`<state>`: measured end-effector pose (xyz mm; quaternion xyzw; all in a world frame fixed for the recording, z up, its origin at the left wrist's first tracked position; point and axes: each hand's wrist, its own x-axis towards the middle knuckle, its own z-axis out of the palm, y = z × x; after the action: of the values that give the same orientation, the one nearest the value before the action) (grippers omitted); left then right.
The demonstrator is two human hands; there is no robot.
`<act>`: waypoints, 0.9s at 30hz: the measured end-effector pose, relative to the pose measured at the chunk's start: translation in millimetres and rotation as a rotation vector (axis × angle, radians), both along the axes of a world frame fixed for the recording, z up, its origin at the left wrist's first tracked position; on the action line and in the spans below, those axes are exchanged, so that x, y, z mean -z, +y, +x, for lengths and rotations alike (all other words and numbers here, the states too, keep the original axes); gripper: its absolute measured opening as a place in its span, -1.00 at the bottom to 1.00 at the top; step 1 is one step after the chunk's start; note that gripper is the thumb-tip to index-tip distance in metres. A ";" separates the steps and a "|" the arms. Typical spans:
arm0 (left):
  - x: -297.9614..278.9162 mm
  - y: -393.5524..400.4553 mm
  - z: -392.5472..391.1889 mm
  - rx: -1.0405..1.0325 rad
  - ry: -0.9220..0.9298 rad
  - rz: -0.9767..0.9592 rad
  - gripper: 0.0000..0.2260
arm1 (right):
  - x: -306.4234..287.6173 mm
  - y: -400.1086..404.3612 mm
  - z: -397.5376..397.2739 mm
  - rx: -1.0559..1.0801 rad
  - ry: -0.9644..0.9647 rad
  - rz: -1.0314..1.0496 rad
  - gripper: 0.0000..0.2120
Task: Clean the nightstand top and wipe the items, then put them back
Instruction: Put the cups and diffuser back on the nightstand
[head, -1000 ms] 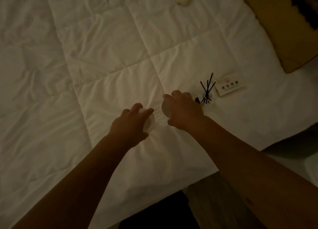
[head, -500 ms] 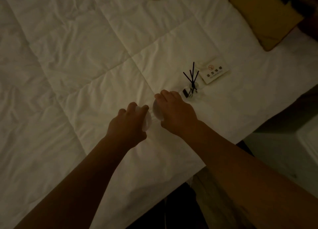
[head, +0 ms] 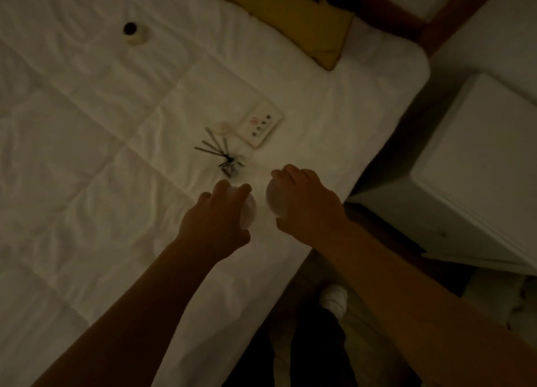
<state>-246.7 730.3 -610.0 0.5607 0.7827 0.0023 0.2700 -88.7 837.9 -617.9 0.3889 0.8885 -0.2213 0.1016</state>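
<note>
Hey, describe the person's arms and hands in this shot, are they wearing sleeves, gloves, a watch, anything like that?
Both forearms are bare right up to the bottom edge of the picture, with no sleeves in view. The left hand and the right hand wear no gloves. No watch, bracelet or ring shows on the wrists or fingers, though the light is dim and the picture soft, so a thin ring could go unseen.

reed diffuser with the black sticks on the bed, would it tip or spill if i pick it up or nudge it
Probably tippy: the small clear reed diffuser bottle with black sticks stands on soft, wrinkled white quilted bedding, not a firm surface. Its sticks fan out loosely and lean to one side, so they may shift or slide out if it is tilted. It looks like glass, so likely fragile and smooth to grip; blur leaves that uncertain.
</note>
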 end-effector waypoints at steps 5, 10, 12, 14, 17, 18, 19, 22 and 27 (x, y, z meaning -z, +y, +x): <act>-2.0 70.8 64.3 0.146 -0.022 0.060 -0.24 | 4.6 46.3 72.2 0.150 -0.018 0.009 -0.08; -2.2 152.1 128.6 0.260 -0.008 0.117 -0.25 | 1.3 101.4 157.0 0.318 0.032 0.018 -0.14; -2.1 181.3 153.5 0.295 -0.001 0.137 -0.24 | -3.4 119.3 186.5 0.370 0.012 0.041 -0.15; -0.9 218.8 190.7 0.339 -0.008 0.161 -0.23 | -8.1 143.8 224.9 0.417 0.005 0.058 -0.14; -1.5 267.2 237.4 0.387 -0.034 0.176 -0.22 | -13.1 175.9 269.5 0.441 0.023 0.071 -0.13; -1.1 281.9 251.5 0.398 -0.036 0.169 -0.22 | -14.2 186.3 283.1 0.455 0.026 0.074 -0.14; -0.5 297.3 265.7 0.413 -0.036 0.161 -0.21 | -15.0 197.5 297.2 0.473 0.026 0.086 -0.14; 5.6 332.3 298.5 0.447 -0.037 0.140 -0.20 | -12.3 225.1 328.7 0.505 0.020 0.130 -0.14; 19.8 396.0 341.9 0.532 -0.049 0.152 -0.23 | 2.2 277.0 373.0 0.625 0.053 0.151 -0.12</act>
<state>95.2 1126.3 -629.8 0.7651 0.5986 0.0037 0.2373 284.3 1114.9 -620.0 0.6435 0.7423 -0.1855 -0.0237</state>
